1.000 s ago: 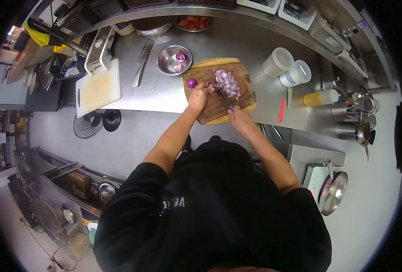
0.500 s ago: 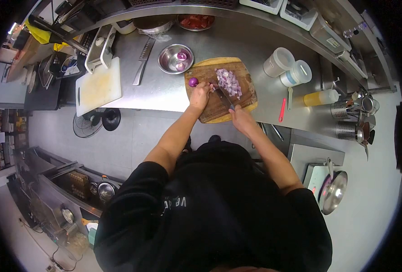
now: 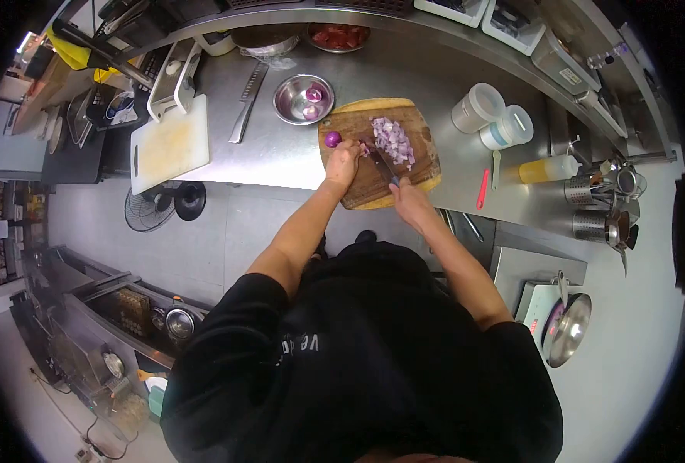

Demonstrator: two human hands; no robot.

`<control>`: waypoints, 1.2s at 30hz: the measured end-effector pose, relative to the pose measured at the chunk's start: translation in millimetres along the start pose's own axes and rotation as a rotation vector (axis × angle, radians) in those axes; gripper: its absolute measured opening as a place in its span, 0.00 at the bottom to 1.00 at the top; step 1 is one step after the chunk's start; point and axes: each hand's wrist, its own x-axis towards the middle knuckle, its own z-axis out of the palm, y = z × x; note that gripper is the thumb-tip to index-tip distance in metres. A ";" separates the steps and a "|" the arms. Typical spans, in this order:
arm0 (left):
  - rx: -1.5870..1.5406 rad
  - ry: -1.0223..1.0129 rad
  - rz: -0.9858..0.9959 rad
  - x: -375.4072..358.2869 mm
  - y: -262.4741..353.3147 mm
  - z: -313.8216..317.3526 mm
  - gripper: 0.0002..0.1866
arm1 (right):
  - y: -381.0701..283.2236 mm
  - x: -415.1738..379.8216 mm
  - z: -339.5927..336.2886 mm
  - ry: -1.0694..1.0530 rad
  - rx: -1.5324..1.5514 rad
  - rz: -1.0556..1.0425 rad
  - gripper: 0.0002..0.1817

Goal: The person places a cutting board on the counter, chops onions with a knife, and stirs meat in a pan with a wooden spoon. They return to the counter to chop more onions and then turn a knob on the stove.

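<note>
On the wooden cutting board (image 3: 365, 182), my left hand (image 3: 344, 160) is closed on a small piece of red onion (image 3: 365, 148). My right hand (image 3: 410, 199) is wrapped round the handle of a knife (image 3: 384, 168), whose blade points up and left, close to my left fingertips. Chopped red onion (image 3: 392, 142) lies in a heap to the right of the blade. A purple onion piece (image 3: 332, 139) rests near the board's left edge. Behind the board's left corner, a metal bowl (image 3: 283, 100) holds onion pieces.
A second knife (image 3: 246, 106) and a white cutting board (image 3: 171, 153) lie to the left. Two lidded tubs (image 3: 477, 108), a red utensil (image 3: 483, 189) and a yellow squeeze bottle (image 3: 544, 170) are on the right. A shelf overhangs the counter's back.
The whole view has shifted slightly. Both hands keep nearly the same places on the board, with the knife still beside the left fingertips.
</note>
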 end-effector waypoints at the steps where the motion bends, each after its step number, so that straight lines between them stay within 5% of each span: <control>1: -0.003 -0.003 -0.001 -1.9 -1.2 0.7 0.04 | -0.3 -3.5 -2.7 -0.002 0.000 0.003 0.21; 36: 0.007 -0.044 -0.079 -4.7 6.3 -5.5 0.09 | -1.4 -14.2 -9.1 -0.027 0.002 -0.037 0.20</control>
